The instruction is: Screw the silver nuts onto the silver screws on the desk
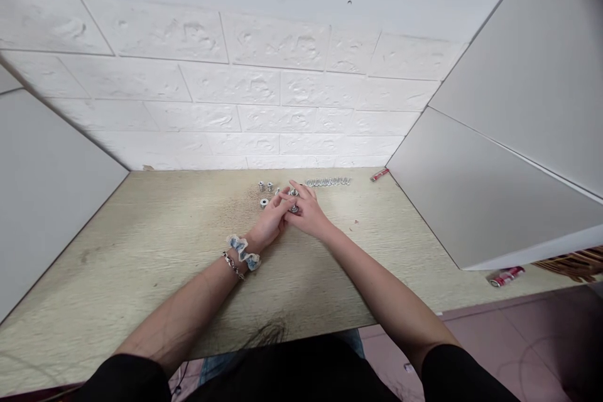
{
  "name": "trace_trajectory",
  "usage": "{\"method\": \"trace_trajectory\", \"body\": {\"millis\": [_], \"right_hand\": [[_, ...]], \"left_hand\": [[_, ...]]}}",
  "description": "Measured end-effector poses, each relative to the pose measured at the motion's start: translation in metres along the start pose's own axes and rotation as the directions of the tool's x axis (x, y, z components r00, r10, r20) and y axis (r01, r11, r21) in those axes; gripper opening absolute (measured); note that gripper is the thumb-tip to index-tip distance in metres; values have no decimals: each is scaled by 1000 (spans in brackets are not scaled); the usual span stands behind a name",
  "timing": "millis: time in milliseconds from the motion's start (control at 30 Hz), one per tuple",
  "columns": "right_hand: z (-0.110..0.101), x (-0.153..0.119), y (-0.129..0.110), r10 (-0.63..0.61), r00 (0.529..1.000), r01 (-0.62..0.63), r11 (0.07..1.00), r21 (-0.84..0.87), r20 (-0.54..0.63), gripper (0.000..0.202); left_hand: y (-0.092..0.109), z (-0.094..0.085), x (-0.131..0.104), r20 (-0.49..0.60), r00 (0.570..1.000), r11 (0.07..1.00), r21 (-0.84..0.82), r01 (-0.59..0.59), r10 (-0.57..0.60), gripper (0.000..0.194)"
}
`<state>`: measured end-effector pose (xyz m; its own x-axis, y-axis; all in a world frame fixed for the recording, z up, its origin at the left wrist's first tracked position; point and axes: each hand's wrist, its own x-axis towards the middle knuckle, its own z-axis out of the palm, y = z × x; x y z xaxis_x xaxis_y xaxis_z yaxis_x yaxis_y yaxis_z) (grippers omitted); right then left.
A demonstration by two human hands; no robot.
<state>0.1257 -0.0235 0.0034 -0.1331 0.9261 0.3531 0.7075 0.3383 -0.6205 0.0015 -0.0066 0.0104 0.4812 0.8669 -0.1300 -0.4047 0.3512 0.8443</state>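
Note:
My left hand (270, 220), with a scrunchie (243, 251) and a chain bracelet (232, 266) at its wrist, meets my right hand (308, 213) above the board. Between their closed fingers are shiny round metal fittings (294, 208), partly covered, so their exact shape and which fingers bear them are hard to make out. Just left of the hands, a metal ring-shaped piece (264, 203) with a dark centre hole lies on the surface. Behind it stand two small ridged metal fittings (266, 186). A row of several silver screws (328, 182) lies beyond my right hand.
The pale wooden tabletop (155, 232) ends at a white brick-patterned wall (259, 85). Grey-white panels stand at the left (47, 182) and right (494, 182). One red battery (379, 174) lies at the back right, another red cylinder (507, 276) near the front right edge.

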Motion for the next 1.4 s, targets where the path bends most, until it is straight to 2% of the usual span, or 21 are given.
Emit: {"method": "trace_trajectory", "body": {"millis": [100, 300, 433, 567, 700, 767, 1000, 1233, 1400], "right_hand": [[-3, 0, 0, -20, 1000, 21, 999, 35, -15, 33], [-10, 3, 0, 12, 986, 9, 992, 123, -166, 16], [-10, 4, -2, 70, 981, -43, 987, 152, -179, 9], [-5, 3, -3, 93, 985, -72, 986, 149, -142, 19], [-1, 1, -2, 31, 994, -23, 997, 79, -103, 39], [0, 1, -2, 16, 997, -13, 999, 40, -79, 44], [-1, 2, 1, -16, 999, 16, 1000, 2, -33, 27], [-4, 3, 3, -23, 994, 23, 1000, -1, -103, 21], [-5, 4, 4, -6, 993, 6, 1000, -3, -119, 17]], "left_hand": [[3, -5, 2, -49, 999, 999, -50, 12, -14, 54], [7, -10, 5, -122, 992, 996, -89, 13, -24, 52], [8, -7, 4, -100, 995, 999, -46, 19, -23, 56], [5, -3, 1, -49, 999, 1000, 22, 13, -12, 63], [-1, 3, -2, 28, 999, 994, 106, 13, -16, 59], [-2, 4, -3, 39, 999, 995, 94, 23, -26, 57], [4, -3, 0, -89, 996, 999, -49, 15, -20, 55], [7, -3, 2, -118, 993, 997, -81, 2, -11, 60], [5, -3, 1, -116, 993, 999, -42, -16, 11, 69]]}}
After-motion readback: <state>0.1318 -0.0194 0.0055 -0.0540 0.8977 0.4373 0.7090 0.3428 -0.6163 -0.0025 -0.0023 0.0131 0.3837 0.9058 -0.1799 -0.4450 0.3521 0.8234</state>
